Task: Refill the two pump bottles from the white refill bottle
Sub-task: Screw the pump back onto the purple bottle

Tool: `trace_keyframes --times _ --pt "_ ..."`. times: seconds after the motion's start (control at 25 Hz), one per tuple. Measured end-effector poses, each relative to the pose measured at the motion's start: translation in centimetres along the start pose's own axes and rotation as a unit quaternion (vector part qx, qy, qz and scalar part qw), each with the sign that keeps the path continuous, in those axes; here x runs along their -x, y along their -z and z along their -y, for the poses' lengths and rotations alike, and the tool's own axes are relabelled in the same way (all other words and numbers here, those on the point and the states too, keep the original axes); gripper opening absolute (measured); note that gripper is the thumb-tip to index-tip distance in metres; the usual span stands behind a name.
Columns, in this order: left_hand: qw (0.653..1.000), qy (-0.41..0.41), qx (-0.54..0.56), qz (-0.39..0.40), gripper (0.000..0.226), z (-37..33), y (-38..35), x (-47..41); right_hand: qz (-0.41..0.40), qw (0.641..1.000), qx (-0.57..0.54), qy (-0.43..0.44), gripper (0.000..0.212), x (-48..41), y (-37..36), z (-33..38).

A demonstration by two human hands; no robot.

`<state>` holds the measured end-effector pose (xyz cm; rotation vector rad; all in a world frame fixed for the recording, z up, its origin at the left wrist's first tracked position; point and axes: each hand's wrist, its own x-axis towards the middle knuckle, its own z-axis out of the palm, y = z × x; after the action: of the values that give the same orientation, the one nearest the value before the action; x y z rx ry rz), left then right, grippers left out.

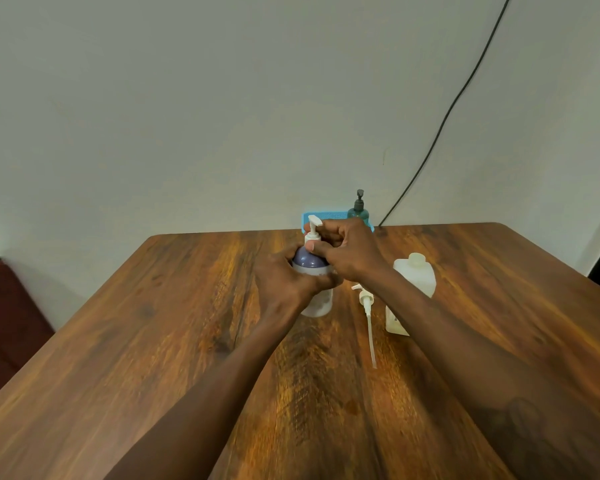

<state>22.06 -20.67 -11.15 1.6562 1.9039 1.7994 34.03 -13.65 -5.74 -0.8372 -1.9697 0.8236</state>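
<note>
A purple-topped pump bottle (310, 263) stands upright mid-table. My left hand (284, 278) wraps around its body. My right hand (347, 251) pinches the collar of its white pump head (314, 225). To the right stands the white refill bottle (414, 275), uncapped, partly hidden behind my right forearm. A loose white pump with a long dip tube (368, 317) lies flat on the table between the two bottles. A dark green pump bottle (358, 209) stands at the far edge by the wall.
The wooden table (153, 341) runs to the wall. A blue mat-like object (323, 216) leans at the far edge behind my hands. A black cable (447, 112) hangs down the wall at right. A dark red seat (4, 306) sits left of the table.
</note>
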Motion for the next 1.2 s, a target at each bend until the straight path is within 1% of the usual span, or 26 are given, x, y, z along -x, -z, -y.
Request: trace_keyframes --times 0.12,0.24,0.4,0.44,0.48,0.52,0.64,0.72,0.8,0.88,0.92,1.0,1.04,1.08,1.2 --pt "1.000 0.004 0.003 -0.017 0.054 -0.1 -0.8 0.3 -0.052 0.998 0.022 0.031 0.024 0.3 -0.8 -0.4" --pt "0.999 0.017 -0.003 -0.032 0.049 0.0 -1.7 0.2 -0.090 0.995 0.039 0.029 0.014 0.4 -1.6 -0.8" --pt "0.998 0.021 0.008 -0.055 0.030 -0.2 -2.9 -0.1 -0.127 0.989 0.072 0.024 0.011 0.0 -2.2 -1.2" --pt "0.998 0.024 0.012 -0.061 0.029 -0.3 -3.2 -0.2 -0.136 0.987 0.086 0.023 0.011 -0.1 -2.4 -1.2" --pt "0.998 0.024 0.011 -0.065 0.033 -0.2 -3.6 -0.4 -0.142 0.985 0.097 0.020 0.011 -0.3 -2.5 -1.3" --pt "0.998 0.020 0.006 -0.065 0.036 0.0 -4.0 -0.6 -0.147 0.983 0.105 0.019 0.010 -0.6 -2.6 -1.5" --pt "0.999 0.010 -0.001 -0.041 0.028 1.2 -4.7 -1.6 -0.151 0.983 0.099 0.021 0.006 -1.5 -2.4 -2.4" --pt "1.000 -0.007 -0.010 -0.017 0.032 2.0 -4.8 -2.3 -0.149 0.985 0.088 0.012 0.006 -2.0 -2.2 -2.9" --pt "1.000 -0.007 -0.016 0.014 0.035 2.3 -4.8 -3.6 -0.149 0.985 0.084 0.009 0.008 -2.6 -1.8 -3.2" --pt "0.999 -0.003 -0.007 0.031 0.040 2.2 -4.7 -5.3 -0.160 0.984 0.071 0.025 0.012 -3.6 -1.4 -3.0" --pt "0.999 -0.008 0.004 0.032 0.045 2.2 -4.7 -6.3 -0.164 0.984 0.058 0.031 0.017 -4.2 -1.2 -3.0" --pt "0.999 -0.015 0.010 0.029 0.050 2.3 -4.9 -8.3 -0.163 0.986 0.038 0.020 0.037 -5.7 -0.9 -3.3" --pt "1.000 -0.012 0.000 0.023 0.048 2.4 -5.1 -9.3 -0.164 0.986 0.040 0.004 0.045 -6.5 -0.9 -3.6" --pt "1.000 -0.006 -0.009 0.013 0.045 2.7 -5.4 -10.2 -0.166 0.985 0.044 -0.010 0.048 -7.4 -0.9 -4.0" --pt "1.000 0.001 -0.011 -0.008 0.042 3.9 -6.7 -13.3 -0.170 0.985 0.039 0.000 0.035 -10.6 -1.4 -5.0"
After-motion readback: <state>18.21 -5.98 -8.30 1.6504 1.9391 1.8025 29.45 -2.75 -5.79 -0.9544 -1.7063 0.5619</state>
